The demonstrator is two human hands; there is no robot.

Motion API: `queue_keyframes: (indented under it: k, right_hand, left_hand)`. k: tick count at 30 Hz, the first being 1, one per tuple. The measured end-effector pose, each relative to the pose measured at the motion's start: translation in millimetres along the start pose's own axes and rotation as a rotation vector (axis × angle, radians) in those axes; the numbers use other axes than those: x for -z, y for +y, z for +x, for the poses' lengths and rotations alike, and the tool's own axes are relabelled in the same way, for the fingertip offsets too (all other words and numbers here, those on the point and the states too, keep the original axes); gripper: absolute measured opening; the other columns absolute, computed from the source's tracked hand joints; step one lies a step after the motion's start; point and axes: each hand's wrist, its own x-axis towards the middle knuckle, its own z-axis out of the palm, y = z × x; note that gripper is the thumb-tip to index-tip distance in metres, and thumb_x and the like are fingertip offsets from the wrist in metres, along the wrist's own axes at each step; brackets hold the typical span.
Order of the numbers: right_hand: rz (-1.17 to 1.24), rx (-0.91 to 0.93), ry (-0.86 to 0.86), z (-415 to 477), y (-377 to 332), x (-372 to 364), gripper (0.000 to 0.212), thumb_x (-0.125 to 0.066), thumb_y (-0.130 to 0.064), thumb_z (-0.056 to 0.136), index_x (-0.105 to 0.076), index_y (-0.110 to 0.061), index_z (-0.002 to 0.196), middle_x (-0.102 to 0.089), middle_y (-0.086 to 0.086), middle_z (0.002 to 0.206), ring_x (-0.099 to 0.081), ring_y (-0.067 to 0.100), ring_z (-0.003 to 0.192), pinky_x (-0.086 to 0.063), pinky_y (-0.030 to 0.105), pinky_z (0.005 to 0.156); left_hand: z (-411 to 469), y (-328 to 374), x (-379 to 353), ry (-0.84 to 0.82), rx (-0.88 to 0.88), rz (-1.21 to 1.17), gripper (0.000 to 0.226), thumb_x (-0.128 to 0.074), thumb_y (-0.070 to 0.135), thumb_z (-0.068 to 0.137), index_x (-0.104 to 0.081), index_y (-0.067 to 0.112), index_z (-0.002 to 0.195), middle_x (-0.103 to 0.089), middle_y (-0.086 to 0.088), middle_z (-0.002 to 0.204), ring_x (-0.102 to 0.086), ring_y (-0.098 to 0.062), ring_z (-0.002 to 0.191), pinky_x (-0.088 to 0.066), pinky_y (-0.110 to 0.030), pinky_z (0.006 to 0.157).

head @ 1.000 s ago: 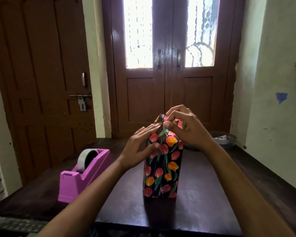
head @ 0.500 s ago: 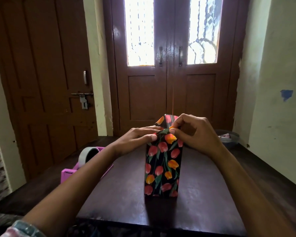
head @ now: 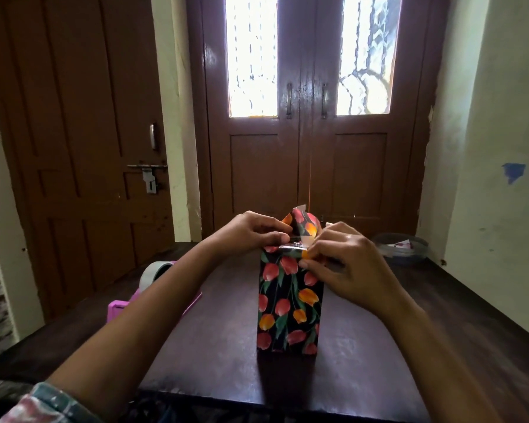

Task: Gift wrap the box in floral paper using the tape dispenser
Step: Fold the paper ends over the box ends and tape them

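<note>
**A:** What are the 2 hands doing?

**B:** Both are at the top end of the box (head: 289, 319). The left hand (head: 251, 236) has its fingers curled and pinches the floral paper (head: 287, 267) at the top's left edge. The right hand (head: 345, 270) also has bent fingers, and it pinches a fold of the same paper at the top's near right corner.

**A:** How does the box stand?

**B:** It stands upright on the dark table (head: 379, 361) with its long axis vertical. Its top end is between the 2 hands and its base rests below them, between the forearms. A narrow tulip-printed face is turned toward the person.

**A:** Is the top closed?

**B:** Not fully. 1 pointed flap (head: 303, 222) sticks up just beyond the fingertips, with its pale underside showing at the tip. A shiny strip lies across the top edge between the thumbs. I cannot tell whether it is tape or the paper's back.

**A:** And the tape dispenser?

**B:** The tape dispenser (head: 118, 309) sits left of the left forearm, well apart from the box and partly hidden behind that arm. Its body is pink and a grey tape roll (head: 155, 271) sits in it.

**A:** Anything else?

**B:** A dark shallow bowl (head: 400, 248) sits beyond the right hand, near the wall. A brown double door (head: 303, 163) stands far beyond both hands. A patterned sleeve (head: 43, 404) shows at the left elbow.
</note>
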Motion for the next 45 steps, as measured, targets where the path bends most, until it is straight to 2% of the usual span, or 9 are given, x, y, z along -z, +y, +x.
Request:
queue_keyframes:
  k: [10, 12, 17, 22, 31, 36, 39, 42, 45]
  right_hand:
    - [0.111, -0.159, 0.341, 27, -12, 11, 0.040, -0.051, -0.034, 0.092, -0.062, -0.012, 0.061, -0.056, -0.004, 0.055, -0.052, 0.006, 0.049, -0.041, 0.023, 0.049]
    - [0.148, -0.251, 0.223, 44, -13, 13, 0.017, -0.060, -0.032, 0.088, -0.067, -0.017, 0.091, -0.064, -0.008, 0.076, -0.060, 0.004, 0.070, -0.046, 0.019, 0.064]
    - [0.165, -0.522, -0.485, 61, 1, 16, 0.082, -0.075, -0.045, 0.070, -0.034, -0.028, 0.139, -0.035, -0.004, 0.146, -0.026, 0.017, 0.136, -0.032, 0.037, 0.108]
    - [0.065, -0.536, -0.538, 40, 2, 12, 0.068, -0.070, -0.051, 0.072, -0.043, -0.038, 0.132, -0.009, -0.003, 0.156, 0.006, 0.019, 0.144, -0.007, 0.044, 0.114]
    - [-0.102, -0.538, -0.602, 40, 7, 5, 0.066, -0.062, -0.065, 0.068, -0.048, -0.044, 0.129, -0.008, -0.001, 0.158, 0.012, 0.021, 0.144, 0.008, 0.046, 0.114]
    - [-0.122, -0.551, -0.554, 35, 5, -2, 0.066, -0.063, -0.063, 0.070, -0.046, -0.043, 0.131, -0.019, -0.001, 0.156, 0.002, 0.023, 0.145, 0.001, 0.048, 0.115]
    - [-0.044, -0.613, -0.523, 32, 4, -5, 0.066, -0.066, -0.060, 0.071, -0.048, -0.038, 0.131, -0.044, 0.003, 0.142, -0.032, 0.025, 0.134, -0.032, 0.044, 0.107]
    - [0.087, -0.668, -0.489, 29, 8, -6, 0.066, -0.069, -0.058, 0.070, -0.050, -0.037, 0.130, -0.054, 0.001, 0.129, -0.052, 0.020, 0.114, -0.048, 0.033, 0.082]
    - [0.144, -0.667, -0.472, 28, 8, -8, 0.059, -0.071, -0.055, 0.070, -0.053, -0.042, 0.125, -0.052, 0.000, 0.131, -0.052, 0.019, 0.113, -0.050, 0.037, 0.087]
  left_hand:
    - [0, 18, 5, -0.083, -0.025, 0.165, 0.034, -0.063, 0.025, 0.087, -0.063, 0.019, 0.121, -0.064, 0.006, 0.113, -0.061, -0.004, 0.098, -0.052, -0.017, 0.079]
    - [-2, 18, 4, -0.078, -0.004, 0.118, 0.034, -0.064, 0.025, 0.087, -0.062, 0.019, 0.120, -0.064, 0.005, 0.114, -0.061, -0.006, 0.103, -0.052, -0.018, 0.082]
    - [-7, 18, 6, -0.096, 0.003, 0.067, 0.034, -0.063, 0.018, 0.088, -0.059, 0.017, 0.122, -0.064, 0.004, 0.111, -0.061, 0.000, 0.096, -0.051, -0.012, 0.076]
    - [-9, 17, 3, -0.102, 0.030, 0.022, 0.044, -0.065, 0.023, 0.086, -0.056, 0.017, 0.129, -0.059, 0.007, 0.121, -0.057, -0.002, 0.105, -0.049, -0.016, 0.081]
    - [-13, 16, -1, -0.080, 0.091, -0.059, 0.042, -0.068, 0.018, 0.084, -0.052, 0.016, 0.122, -0.057, 0.003, 0.124, -0.059, -0.001, 0.097, -0.049, -0.015, 0.075]
    - [-15, 11, -3, -0.042, 0.118, -0.122, 0.037, -0.071, 0.020, 0.080, -0.050, 0.020, 0.111, -0.059, 0.003, 0.120, -0.063, -0.012, 0.100, -0.053, -0.022, 0.078]
    - [-23, 6, -9, 0.065, 0.063, -0.245, 0.039, -0.074, 0.022, 0.073, -0.057, 0.019, 0.108, -0.063, 0.001, 0.116, -0.062, -0.014, 0.107, -0.053, -0.029, 0.088]
    - [-38, 1, -10, 0.276, 0.024, -0.313, 0.035, -0.068, 0.020, 0.081, -0.060, 0.013, 0.114, -0.064, 0.003, 0.113, -0.062, -0.007, 0.104, -0.052, -0.018, 0.082]
    - [-54, -7, 0, 0.422, 0.102, -0.241, 0.028, -0.067, 0.024, 0.083, -0.064, 0.013, 0.109, -0.066, 0.003, 0.108, -0.061, -0.006, 0.099, -0.051, -0.016, 0.078]
